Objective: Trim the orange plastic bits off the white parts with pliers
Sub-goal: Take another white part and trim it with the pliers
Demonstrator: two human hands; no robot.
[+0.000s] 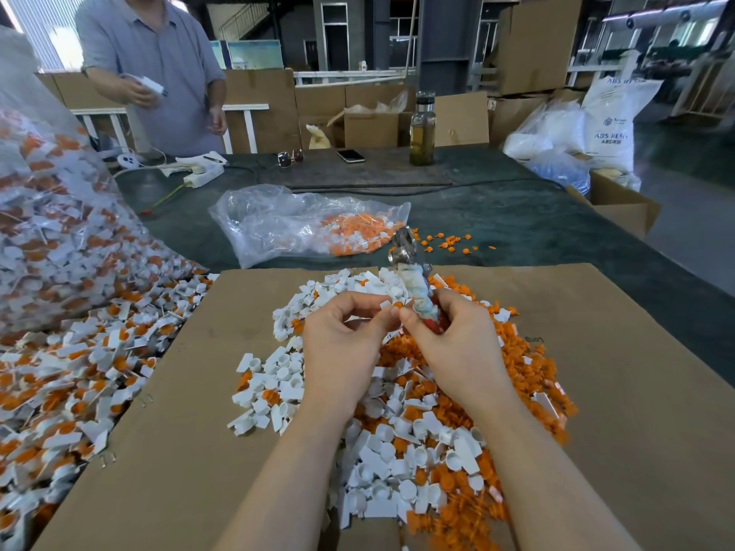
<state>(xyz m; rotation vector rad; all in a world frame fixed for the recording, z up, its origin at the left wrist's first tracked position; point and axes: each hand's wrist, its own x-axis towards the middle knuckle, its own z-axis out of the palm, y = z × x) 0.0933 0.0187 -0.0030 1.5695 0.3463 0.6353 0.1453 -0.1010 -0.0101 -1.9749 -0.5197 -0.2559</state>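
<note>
Left hand (342, 344) pinches a small white part (384, 305) above the near pile (397, 431); right hand (457, 344) grips cloth-wrapped pliers (415, 288), head pointing far, not biting; part likely light, rigid, slippery; hold its flat tab.

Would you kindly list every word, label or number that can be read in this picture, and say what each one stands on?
"ABS RESIN", partly creased: on the white sack at the far right, printed twice.
Smaller line and logo on that sack: too blurred to read.
Upside-down dark print on the cardboard sheet: too small to read.
Nothing else bears readable text.
</note>
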